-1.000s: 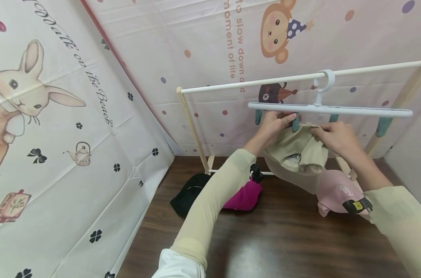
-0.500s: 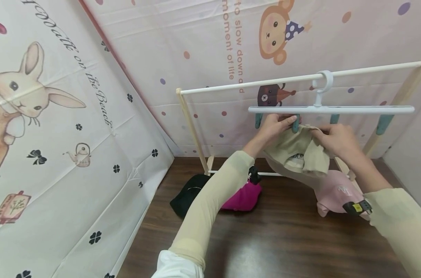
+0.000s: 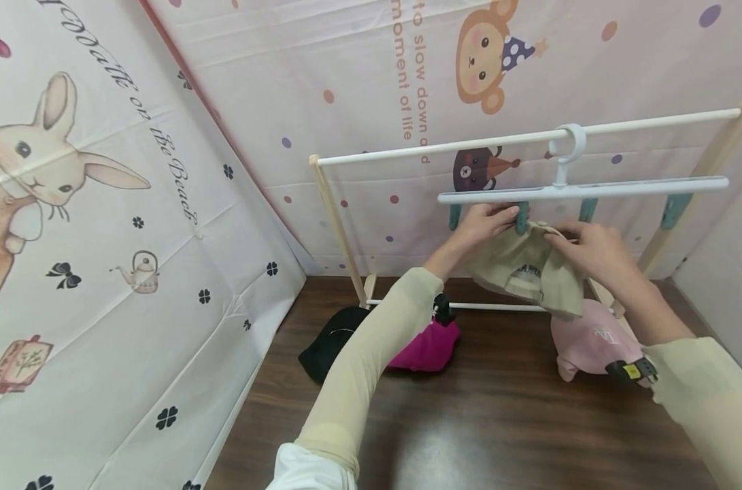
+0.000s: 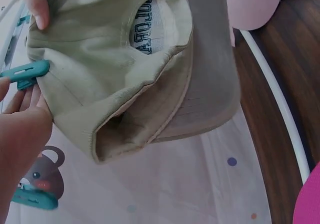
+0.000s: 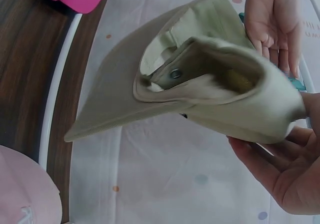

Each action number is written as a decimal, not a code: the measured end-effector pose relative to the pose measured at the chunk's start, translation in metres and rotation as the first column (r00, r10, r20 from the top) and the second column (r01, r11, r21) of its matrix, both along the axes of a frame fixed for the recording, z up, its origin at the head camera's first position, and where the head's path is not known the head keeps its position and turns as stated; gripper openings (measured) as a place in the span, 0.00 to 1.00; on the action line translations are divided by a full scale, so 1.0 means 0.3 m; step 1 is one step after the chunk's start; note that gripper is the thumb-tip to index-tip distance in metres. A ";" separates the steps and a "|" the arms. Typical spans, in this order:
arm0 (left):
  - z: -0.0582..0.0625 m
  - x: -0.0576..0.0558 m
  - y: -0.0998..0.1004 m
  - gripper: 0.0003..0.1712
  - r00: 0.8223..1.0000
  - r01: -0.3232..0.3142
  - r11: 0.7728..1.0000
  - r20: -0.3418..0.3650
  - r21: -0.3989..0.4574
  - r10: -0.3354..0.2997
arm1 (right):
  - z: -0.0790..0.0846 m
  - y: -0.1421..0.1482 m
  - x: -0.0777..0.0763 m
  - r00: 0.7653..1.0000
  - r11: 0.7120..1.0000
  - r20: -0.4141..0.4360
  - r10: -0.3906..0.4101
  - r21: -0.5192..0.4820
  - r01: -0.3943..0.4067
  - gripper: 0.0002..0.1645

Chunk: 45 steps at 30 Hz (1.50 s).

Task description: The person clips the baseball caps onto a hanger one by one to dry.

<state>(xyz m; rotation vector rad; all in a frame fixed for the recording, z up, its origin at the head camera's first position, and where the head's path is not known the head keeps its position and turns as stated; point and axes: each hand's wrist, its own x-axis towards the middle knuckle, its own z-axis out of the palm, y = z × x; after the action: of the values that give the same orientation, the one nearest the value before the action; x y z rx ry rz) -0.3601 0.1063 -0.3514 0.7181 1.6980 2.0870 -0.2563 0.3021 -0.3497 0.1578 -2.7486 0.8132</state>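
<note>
Left hand (image 3: pixel 482 224) pinches a teal clip (image 3: pixel 521 221); right hand (image 3: pixel 594 250) grips the beige cap (image 3: pixel 513 258) under the hanger (image 3: pixel 591 189). Pink cap (image 3: pixel 585 333) sits at its four o'clock; magenta cap (image 3: pixel 433 348) and black cap (image 3: pixel 326 344) at eight, partly behind the left sleeve (image 3: pixel 371 367).

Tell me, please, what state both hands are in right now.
Left hand: at the narrow teal plastic clip; whether it grips is unclear.
Right hand: closed, holding the beige fabric baseball cap.

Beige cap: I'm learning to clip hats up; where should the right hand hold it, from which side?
I'd pinch the beige cap from the right, by the upper edge of its crown, as the right hand does. That edge looks thin and soft, the left hand and a teal clip take the left, and the bill juts away.
</note>
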 end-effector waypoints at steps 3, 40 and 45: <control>-0.005 0.000 -0.010 0.22 0.999 0.031 0.999 -0.032 -0.035 -0.032 | 0.000 -0.004 0.011 1.000 1.000 -0.021 0.009 -0.007 -0.009 0.30; -0.137 0.092 -0.266 0.19 0.858 -0.131 0.902 -0.502 -0.412 -0.105 | -0.068 -0.061 0.135 0.997 1.000 -0.072 -0.011 -0.009 0.010 0.19; -0.165 0.123 -0.282 0.18 0.826 -0.177 0.882 -0.553 -0.437 -0.108 | -0.095 -0.077 0.145 0.997 1.000 -0.081 0.015 -0.011 -0.016 0.18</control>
<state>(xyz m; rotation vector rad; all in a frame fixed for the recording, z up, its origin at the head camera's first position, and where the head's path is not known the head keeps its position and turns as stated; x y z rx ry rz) -0.3230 0.0216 -0.4008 1.2219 2.4287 1.4292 -0.2127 0.2789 -0.3783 0.2051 -2.6695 0.8082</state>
